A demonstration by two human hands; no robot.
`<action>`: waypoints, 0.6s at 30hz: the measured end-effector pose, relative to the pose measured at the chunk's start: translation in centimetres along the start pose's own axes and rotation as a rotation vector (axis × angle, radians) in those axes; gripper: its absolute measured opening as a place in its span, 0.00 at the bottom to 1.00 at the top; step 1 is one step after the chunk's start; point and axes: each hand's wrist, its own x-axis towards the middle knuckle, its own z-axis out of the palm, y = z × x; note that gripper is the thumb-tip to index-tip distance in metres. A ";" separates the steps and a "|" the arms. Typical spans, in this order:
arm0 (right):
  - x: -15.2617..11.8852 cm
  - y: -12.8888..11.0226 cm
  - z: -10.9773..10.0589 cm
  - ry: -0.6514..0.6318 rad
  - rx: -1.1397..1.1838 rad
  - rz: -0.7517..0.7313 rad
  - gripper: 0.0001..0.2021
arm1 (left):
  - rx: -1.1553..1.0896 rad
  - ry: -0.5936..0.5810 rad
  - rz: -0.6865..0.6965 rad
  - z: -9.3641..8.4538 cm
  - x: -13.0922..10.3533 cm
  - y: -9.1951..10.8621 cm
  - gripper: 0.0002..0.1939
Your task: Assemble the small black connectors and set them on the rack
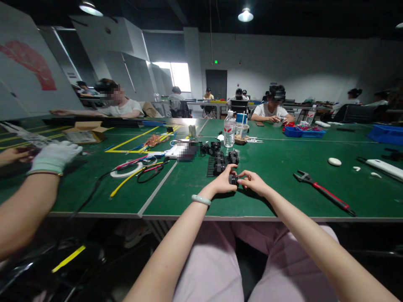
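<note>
A small black ribbed part [233, 179] is gripped between the thumb and fingers of my left hand [222, 180], low over the green table. From the right, my right hand [253, 183] touches the same part with closed fingertips. What lies between those fingertips is too small to make out. Just beyond my left hand several similar black parts [219, 162] sit on the table, with a dark slatted piece [210, 167] beside them. A clear water bottle [229, 129] stands upright behind these parts.
An adjustable wrench [324, 192] with a red and black handle lies right. Cables [129, 180] and a white device [175, 152] lie left. A co-worker's gloved hand [55, 157] works at far left. Blue bins [304, 132] and a cup [242, 130] stand farther back.
</note>
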 end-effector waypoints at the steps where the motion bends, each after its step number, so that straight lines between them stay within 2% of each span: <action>1: 0.0 0.1 0.0 -0.002 0.001 -0.004 0.16 | 0.002 0.004 0.001 0.0 0.0 0.0 0.40; 18: 0.3 0.9 -0.3 0.015 -0.081 -0.023 0.18 | 0.020 0.014 0.001 0.1 0.1 0.2 0.40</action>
